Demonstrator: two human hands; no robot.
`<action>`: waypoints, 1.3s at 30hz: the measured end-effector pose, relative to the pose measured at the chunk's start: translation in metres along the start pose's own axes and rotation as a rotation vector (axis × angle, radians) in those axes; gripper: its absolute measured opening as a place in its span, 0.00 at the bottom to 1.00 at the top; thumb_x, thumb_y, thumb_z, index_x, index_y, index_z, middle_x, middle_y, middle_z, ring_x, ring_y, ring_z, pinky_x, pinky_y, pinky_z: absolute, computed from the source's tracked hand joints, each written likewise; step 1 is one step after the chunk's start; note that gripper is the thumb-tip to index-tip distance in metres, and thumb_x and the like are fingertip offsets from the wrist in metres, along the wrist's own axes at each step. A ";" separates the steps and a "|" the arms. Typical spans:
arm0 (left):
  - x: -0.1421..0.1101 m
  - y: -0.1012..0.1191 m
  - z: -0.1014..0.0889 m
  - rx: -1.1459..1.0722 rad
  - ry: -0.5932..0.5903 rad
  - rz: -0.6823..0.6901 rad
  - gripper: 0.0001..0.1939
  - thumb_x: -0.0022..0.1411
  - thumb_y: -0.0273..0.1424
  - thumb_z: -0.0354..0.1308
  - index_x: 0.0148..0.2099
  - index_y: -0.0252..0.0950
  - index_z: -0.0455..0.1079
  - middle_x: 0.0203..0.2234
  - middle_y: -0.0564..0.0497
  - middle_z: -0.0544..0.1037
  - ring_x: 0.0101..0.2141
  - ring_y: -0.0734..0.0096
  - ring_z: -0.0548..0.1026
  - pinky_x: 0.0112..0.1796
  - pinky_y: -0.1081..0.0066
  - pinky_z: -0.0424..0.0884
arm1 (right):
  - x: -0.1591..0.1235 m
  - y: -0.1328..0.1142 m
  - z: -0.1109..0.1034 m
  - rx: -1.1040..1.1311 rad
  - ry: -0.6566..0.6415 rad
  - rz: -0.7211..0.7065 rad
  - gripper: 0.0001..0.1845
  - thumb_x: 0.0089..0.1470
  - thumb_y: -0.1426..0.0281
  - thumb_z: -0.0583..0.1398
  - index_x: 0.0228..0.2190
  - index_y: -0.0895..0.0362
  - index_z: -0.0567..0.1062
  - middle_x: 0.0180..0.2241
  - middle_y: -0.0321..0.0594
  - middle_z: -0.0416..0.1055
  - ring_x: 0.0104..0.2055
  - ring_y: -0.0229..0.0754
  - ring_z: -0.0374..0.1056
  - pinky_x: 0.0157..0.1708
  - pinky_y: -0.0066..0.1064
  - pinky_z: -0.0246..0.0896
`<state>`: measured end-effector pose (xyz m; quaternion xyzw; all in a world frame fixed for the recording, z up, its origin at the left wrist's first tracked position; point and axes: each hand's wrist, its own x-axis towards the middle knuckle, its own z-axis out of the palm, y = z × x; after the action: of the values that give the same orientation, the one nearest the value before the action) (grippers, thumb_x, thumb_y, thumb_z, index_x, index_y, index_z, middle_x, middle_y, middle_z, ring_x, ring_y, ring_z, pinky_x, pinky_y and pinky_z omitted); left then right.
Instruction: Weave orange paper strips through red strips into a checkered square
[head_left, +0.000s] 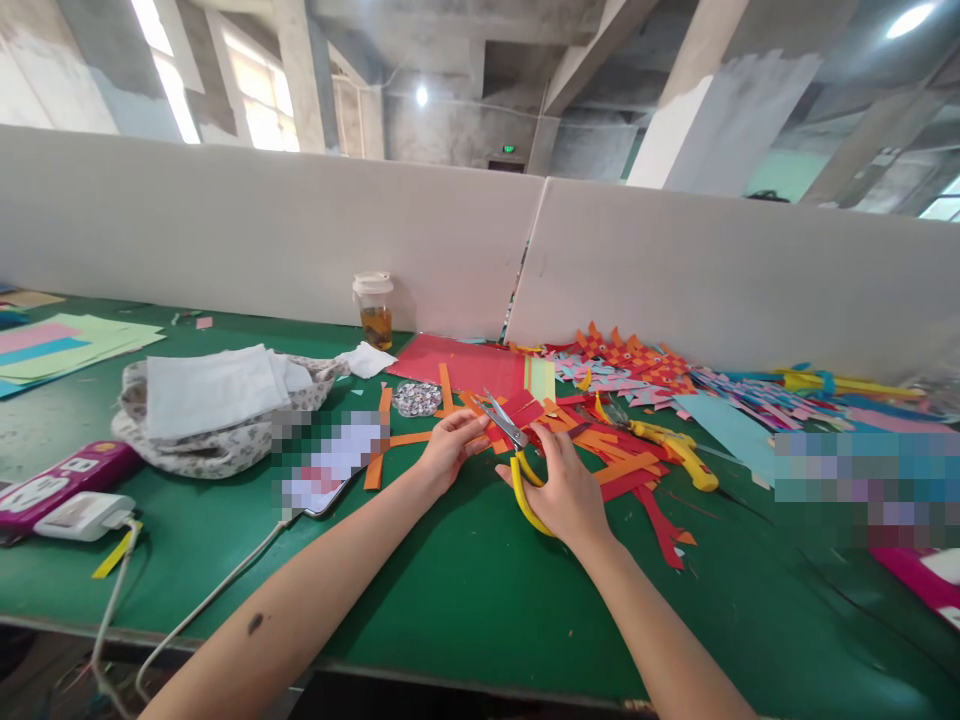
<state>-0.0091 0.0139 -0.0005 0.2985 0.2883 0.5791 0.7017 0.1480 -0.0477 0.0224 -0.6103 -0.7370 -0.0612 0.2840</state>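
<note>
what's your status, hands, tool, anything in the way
Right hand holding yellow-handled metal scissors, blades parted; left hand near tips, grip unclear; orange and red paper strips heaped close by.

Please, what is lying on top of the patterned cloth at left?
A folded white sheet lies on the patterned cloth. It hides part of this cloth; what is beneath the sheet cannot be seen.

The right hand point(570, 490) has its grip around the yellow-handled scissors point(525, 478) above the green counter point(480, 610). The left hand point(454, 450) is near their blades, its fingertips close together; whether they pinch anything is unclear. Orange and red strips point(626, 468) spread beneath and right of the scissors. Left of them lies a phone point(341, 460); farther right, a yellow glue gun point(679, 450); beyond, a red sheet point(465, 362) and a lidded cup point(375, 308).
</note>
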 end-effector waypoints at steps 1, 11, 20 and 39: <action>0.001 0.000 -0.001 0.002 -0.006 -0.003 0.14 0.38 0.31 0.68 0.27 0.33 0.68 0.24 0.54 0.74 0.24 0.79 0.72 0.30 0.76 0.70 | 0.000 0.000 -0.001 -0.022 -0.002 -0.009 0.28 0.49 0.56 0.54 0.50 0.54 0.59 0.41 0.46 0.64 0.40 0.48 0.66 0.24 0.30 0.58; 0.001 0.000 -0.003 -0.011 -0.111 -0.124 0.11 0.41 0.29 0.67 0.28 0.33 0.69 0.24 0.53 0.75 0.25 0.78 0.72 0.30 0.75 0.71 | 0.001 0.000 -0.004 -0.085 0.005 -0.056 0.29 0.49 0.57 0.54 0.51 0.55 0.59 0.39 0.45 0.64 0.37 0.47 0.66 0.23 0.28 0.55; 0.000 0.001 -0.002 -0.028 -0.150 -0.183 0.10 0.43 0.28 0.66 0.30 0.33 0.69 0.25 0.53 0.75 0.25 0.77 0.74 0.30 0.76 0.71 | 0.003 0.004 -0.004 -0.099 0.039 -0.074 0.29 0.48 0.57 0.55 0.51 0.54 0.61 0.37 0.44 0.65 0.36 0.46 0.67 0.23 0.28 0.55; 0.002 -0.002 -0.004 -0.022 -0.138 -0.197 0.11 0.43 0.28 0.67 0.32 0.33 0.70 0.24 0.52 0.76 0.24 0.78 0.73 0.28 0.76 0.71 | 0.002 0.006 -0.002 -0.107 0.061 -0.085 0.28 0.49 0.56 0.55 0.50 0.55 0.63 0.37 0.44 0.66 0.34 0.45 0.67 0.23 0.28 0.54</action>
<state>-0.0111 0.0156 -0.0047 0.3002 0.2611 0.4886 0.7765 0.1545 -0.0450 0.0238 -0.5907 -0.7489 -0.1310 0.2703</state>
